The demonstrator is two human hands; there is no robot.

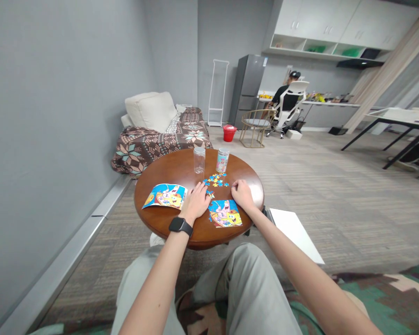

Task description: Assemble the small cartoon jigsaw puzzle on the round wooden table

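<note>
My left hand [196, 201] lies flat on the round wooden table [160, 223], a black smartwatch [180, 226] on its wrist. Its fingertips reach a few blue jigsaw pieces [210, 193], between a printed cartoon picture card [165, 196] and a cartoon jigsaw puzzle [225, 213]. My right hand [242, 194] rests curled near the table's right rim, just above the puzzle's corner. Whether it holds a piece is hidden. Several loose pieces [214, 180] lie farther out, next to a clear plastic jar [199, 159] and a printed canister [222, 160].
A white board [293, 232] leans at the table's right side. A sofa with a patterned blanket [160, 139] stands behind the table, by the left wall. Farther back are a red bucket [229, 132], a gold-framed chair [256, 128], and a person [288, 97] seated at a desk.
</note>
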